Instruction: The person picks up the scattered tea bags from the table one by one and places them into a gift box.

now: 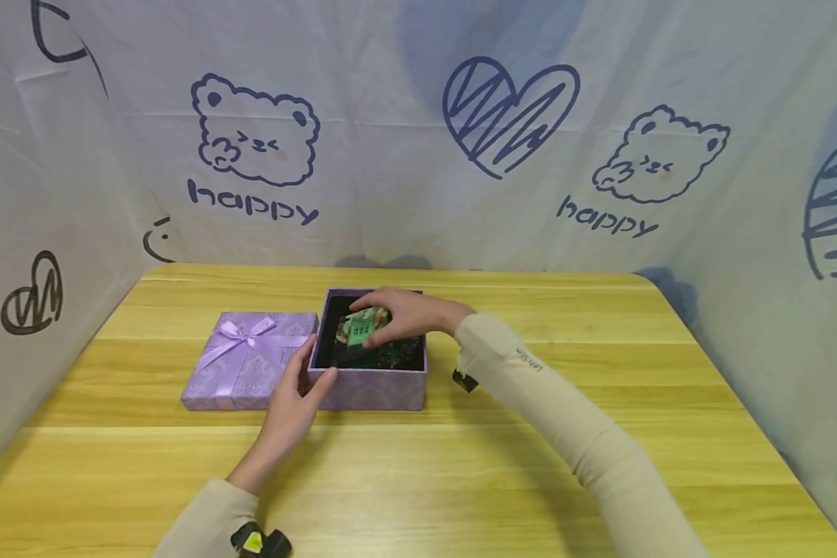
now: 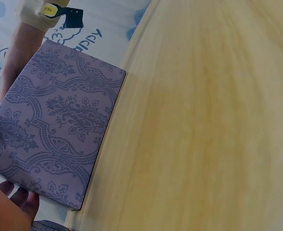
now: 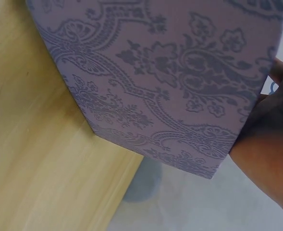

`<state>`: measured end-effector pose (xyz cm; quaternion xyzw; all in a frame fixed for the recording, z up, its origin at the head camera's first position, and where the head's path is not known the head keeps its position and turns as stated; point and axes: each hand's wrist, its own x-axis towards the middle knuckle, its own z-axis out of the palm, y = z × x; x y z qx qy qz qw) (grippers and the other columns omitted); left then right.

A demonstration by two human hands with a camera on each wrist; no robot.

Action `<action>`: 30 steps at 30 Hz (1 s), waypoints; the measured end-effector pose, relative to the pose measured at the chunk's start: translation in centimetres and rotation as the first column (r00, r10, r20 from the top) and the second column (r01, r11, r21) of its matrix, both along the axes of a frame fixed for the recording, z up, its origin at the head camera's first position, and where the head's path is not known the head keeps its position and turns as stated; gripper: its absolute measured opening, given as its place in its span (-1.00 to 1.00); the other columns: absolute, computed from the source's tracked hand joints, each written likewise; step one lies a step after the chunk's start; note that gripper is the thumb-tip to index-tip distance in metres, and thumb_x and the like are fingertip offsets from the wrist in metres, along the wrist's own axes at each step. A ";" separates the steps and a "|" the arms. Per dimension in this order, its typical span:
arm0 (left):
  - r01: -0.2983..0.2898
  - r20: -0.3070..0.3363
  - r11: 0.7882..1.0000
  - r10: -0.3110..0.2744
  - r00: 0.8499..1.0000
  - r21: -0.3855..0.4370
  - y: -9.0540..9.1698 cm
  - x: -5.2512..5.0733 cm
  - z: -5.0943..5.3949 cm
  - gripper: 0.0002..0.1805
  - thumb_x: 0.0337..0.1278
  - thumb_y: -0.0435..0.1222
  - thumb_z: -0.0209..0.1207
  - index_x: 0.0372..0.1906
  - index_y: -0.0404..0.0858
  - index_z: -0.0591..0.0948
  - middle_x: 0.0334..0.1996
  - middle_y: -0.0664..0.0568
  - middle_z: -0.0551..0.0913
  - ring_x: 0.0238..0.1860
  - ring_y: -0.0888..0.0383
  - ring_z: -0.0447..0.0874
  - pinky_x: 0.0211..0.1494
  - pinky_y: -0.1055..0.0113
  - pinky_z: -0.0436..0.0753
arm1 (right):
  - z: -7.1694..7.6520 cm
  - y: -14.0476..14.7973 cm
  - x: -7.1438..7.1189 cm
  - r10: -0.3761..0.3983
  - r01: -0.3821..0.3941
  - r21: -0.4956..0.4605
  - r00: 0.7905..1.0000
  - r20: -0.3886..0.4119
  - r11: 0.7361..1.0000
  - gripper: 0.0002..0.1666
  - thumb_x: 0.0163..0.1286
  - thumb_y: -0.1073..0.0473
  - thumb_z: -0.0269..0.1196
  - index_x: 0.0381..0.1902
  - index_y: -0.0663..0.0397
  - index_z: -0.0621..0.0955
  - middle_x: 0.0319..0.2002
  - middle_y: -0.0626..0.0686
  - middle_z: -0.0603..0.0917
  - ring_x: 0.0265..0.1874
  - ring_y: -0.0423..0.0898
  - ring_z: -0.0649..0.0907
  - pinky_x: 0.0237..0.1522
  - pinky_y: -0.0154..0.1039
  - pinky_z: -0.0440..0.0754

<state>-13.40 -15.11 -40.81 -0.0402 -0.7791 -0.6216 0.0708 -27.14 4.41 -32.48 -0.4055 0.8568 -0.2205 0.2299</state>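
Note:
A purple patterned gift box point(image 1: 373, 391) stands without its lid on the wooden table, its inside dark. My left hand point(image 1: 293, 394) holds the box at its front left corner, thumb near the front rim and fingers along the left side. Over the right rim reaches my right hand point(image 1: 413, 311), which grips a small green object point(image 1: 359, 328) with dark grid-like marks and brownish ends. What kind of thing it is I cannot tell. Both wrist views show mainly the box's outer wall point(image 2: 59, 120); in the right wrist view the right hand point(image 3: 271, 130) is partly behind the box wall.
Left of the box lies its purple lid point(image 1: 265, 372) with a ribbon bow, close to the box's left side. The wooden table point(image 1: 530, 480) extends around them. A white cloth point(image 1: 384, 194) with bear and heart drawings hangs behind and at both sides.

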 end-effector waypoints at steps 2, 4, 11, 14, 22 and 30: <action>0.000 -0.001 1.000 0.000 1.000 0.003 0.0 0.0 0.0 -0.32 0.35 -0.34 0.11 0.47 -0.33 0.14 0.42 -0.27 0.20 0.26 -0.12 0.33 0.07 0.66 0.35 | -0.1 0.0 0.0 0.008 -0.007 0.003 1.000 -0.010 1.000 -0.22 0.34 -0.04 0.25 0.44 0.02 0.30 0.43 0.09 0.23 0.40 0.03 0.19 0.35 0.00 0.20; 0.001 0.001 1.000 -0.001 1.000 0.007 0.1 0.0 0.0 -0.32 0.35 -0.34 0.12 0.47 -0.33 0.14 0.40 -0.28 0.22 0.24 -0.12 0.36 0.06 0.65 0.37 | -0.1 0.1 0.0 0.005 -0.005 0.001 1.000 -0.020 1.000 -0.24 0.36 -0.04 0.23 0.44 0.04 0.30 0.43 0.09 0.23 0.40 0.03 0.19 0.35 0.00 0.19; 0.010 0.004 1.000 -0.010 1.000 0.014 0.3 -0.2 0.0 -0.32 0.36 -0.34 0.11 0.47 -0.33 0.13 0.40 -0.29 0.22 0.26 -0.12 0.34 0.08 0.64 0.37 | -0.4 0.9 0.4 -0.036 0.033 -0.096 0.999 -0.033 0.995 -0.34 0.41 0.04 0.19 0.40 0.11 0.35 0.39 0.11 0.30 0.35 0.03 0.28 0.28 -0.05 0.33; 0.015 0.007 1.000 -0.016 1.000 0.014 0.3 -0.2 0.0 -0.32 0.36 -0.34 0.11 0.48 -0.33 0.13 0.40 -0.29 0.22 0.28 -0.12 0.32 0.09 0.64 0.36 | -0.4 1.6 0.9 -0.072 0.062 -0.169 0.996 -0.049 0.984 -0.40 0.43 0.09 0.17 0.37 0.16 0.38 0.36 0.13 0.35 0.30 0.05 0.35 0.22 -0.05 0.42; 0.012 0.018 1.000 -0.012 1.000 0.004 0.5 -0.2 0.2 -0.30 0.36 -0.33 0.12 0.49 -0.33 0.10 0.42 -0.27 0.18 0.32 -0.10 0.27 0.21 0.51 0.35 | -0.1 5.1 2.8 -0.254 0.203 -0.324 0.959 -0.123 0.924 -0.48 0.45 0.14 0.18 0.31 0.18 0.45 0.28 0.14 0.45 0.25 0.08 0.42 0.20 -0.02 0.43; -0.008 0.001 0.984 0.008 1.000 -0.180 -0.4 0.7 1.4 -0.12 0.28 -0.20 0.20 0.52 -0.34 -0.03 0.46 -0.29 0.06 0.41 -0.22 0.07 0.40 -0.05 0.13 | -0.8 10.1 5.7 -0.440 0.391 -0.216 0.856 -0.273 0.895 -0.32 0.46 -0.10 0.13 0.40 0.12 0.35 0.40 0.22 0.26 0.36 0.19 0.23 0.29 0.19 0.21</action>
